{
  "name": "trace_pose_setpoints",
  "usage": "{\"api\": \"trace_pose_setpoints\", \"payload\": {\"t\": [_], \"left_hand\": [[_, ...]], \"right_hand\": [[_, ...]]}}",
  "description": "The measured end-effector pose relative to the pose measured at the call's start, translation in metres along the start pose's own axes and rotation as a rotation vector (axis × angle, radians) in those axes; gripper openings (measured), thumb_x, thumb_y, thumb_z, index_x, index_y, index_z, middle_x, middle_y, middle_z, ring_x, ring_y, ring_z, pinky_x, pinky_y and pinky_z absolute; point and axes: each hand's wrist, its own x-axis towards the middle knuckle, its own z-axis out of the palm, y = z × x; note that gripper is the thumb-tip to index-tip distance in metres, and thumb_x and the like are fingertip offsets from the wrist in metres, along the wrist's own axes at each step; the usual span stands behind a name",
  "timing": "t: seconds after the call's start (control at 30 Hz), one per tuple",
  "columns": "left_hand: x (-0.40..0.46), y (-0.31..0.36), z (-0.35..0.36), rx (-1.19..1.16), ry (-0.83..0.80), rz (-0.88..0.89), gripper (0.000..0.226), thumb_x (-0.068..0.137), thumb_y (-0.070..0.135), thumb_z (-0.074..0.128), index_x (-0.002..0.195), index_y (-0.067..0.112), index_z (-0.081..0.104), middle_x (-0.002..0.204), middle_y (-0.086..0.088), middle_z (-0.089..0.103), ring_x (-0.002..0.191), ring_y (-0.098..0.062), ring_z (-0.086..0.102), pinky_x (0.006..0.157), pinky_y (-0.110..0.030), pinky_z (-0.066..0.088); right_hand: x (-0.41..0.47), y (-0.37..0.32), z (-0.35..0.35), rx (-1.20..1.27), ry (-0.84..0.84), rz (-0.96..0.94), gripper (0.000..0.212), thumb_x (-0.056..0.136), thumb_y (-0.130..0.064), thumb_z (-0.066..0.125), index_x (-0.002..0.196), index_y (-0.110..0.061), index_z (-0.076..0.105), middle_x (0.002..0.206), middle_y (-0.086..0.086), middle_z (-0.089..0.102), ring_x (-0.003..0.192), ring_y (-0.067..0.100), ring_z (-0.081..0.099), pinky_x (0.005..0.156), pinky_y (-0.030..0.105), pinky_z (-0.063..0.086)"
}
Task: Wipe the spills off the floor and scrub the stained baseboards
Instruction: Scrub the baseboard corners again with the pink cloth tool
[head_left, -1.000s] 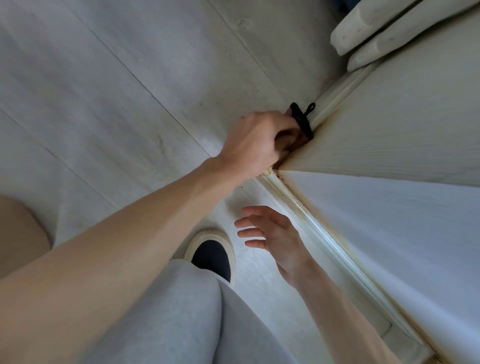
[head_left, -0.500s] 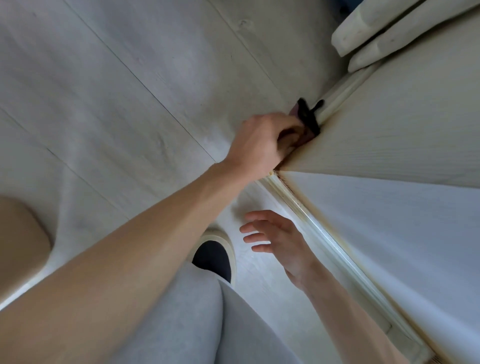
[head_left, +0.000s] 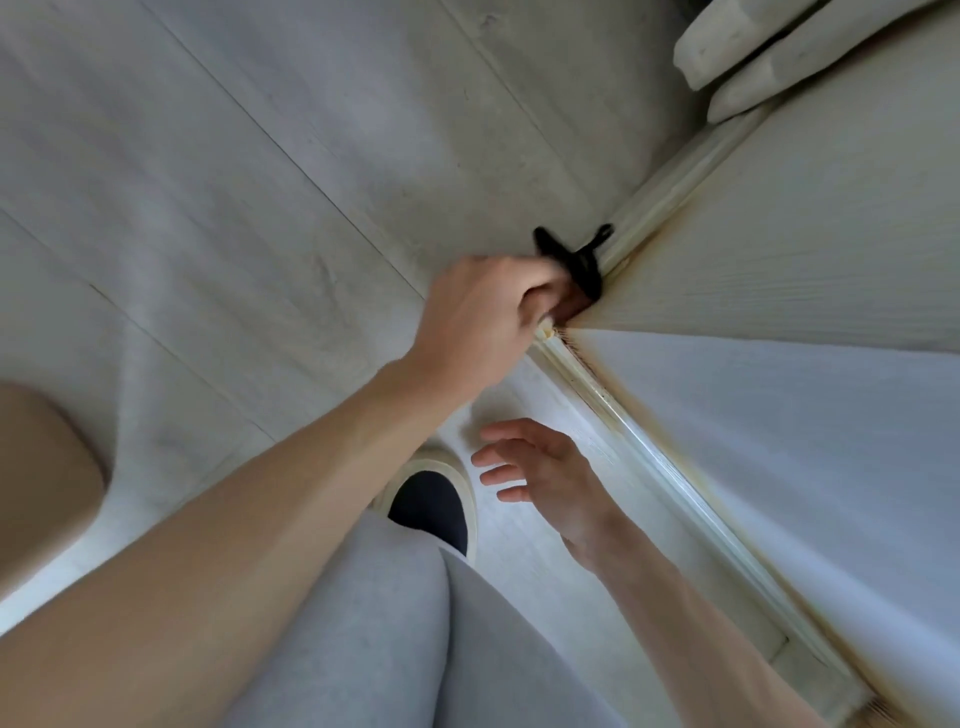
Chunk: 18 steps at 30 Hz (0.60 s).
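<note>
My left hand (head_left: 483, 312) is closed on a black scrubber (head_left: 571, 260) with a small loop. It presses the scrubber against the cream baseboard (head_left: 670, 176) just past the outside wall corner. The other run of baseboard (head_left: 675, 483) goes down to the right and has brown-yellow stains along its top edge. Apart from it, my right hand (head_left: 540, 473) hovers open over the pale floor (head_left: 260, 208), fingers spread and holding nothing. My fingers hide most of the scrubber.
My black shoe with a cream sole (head_left: 436, 499) and my grey trouser leg (head_left: 389, 623) are below the hands. A beige rounded object (head_left: 41, 467) sits at the left edge. Pale wooden pieces (head_left: 753, 41) lean at the top right.
My left hand has shifted slightly at the corner, and more of the black scrubber now sticks out past my fingers. My right hand has stayed open and hardly moved.
</note>
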Motion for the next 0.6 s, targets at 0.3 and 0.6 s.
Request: {"api": "trace_pose_setpoints", "payload": {"t": [0.3,0.6], "left_hand": [[-0.011,-0.004,-0.001,-0.051,0.024,-0.012,0.013,0.097,0.02,0.065,0.096,0.024,0.077,0.067,0.031,0.064,0.061,0.0,0.061,0.068,-0.027,0.053],[-0.027,-0.017,-0.007,0.017,0.012,0.016,0.015,0.098,0.019,0.061,0.093,0.027,0.073,0.06,0.008,0.058,0.059,-0.016,0.055,0.062,-0.037,0.053]], "right_hand": [[-0.003,0.0,0.005,-0.044,0.062,-0.015,0.027,0.101,-0.018,0.047,0.115,-0.026,0.068,0.099,-0.01,0.077,0.09,0.007,0.073,0.083,0.029,0.057],[-0.015,-0.007,0.014,0.026,0.126,-0.023,0.027,0.101,-0.016,0.046,0.114,-0.025,0.069,0.097,-0.008,0.078,0.091,0.012,0.074,0.081,0.029,0.056]]}}
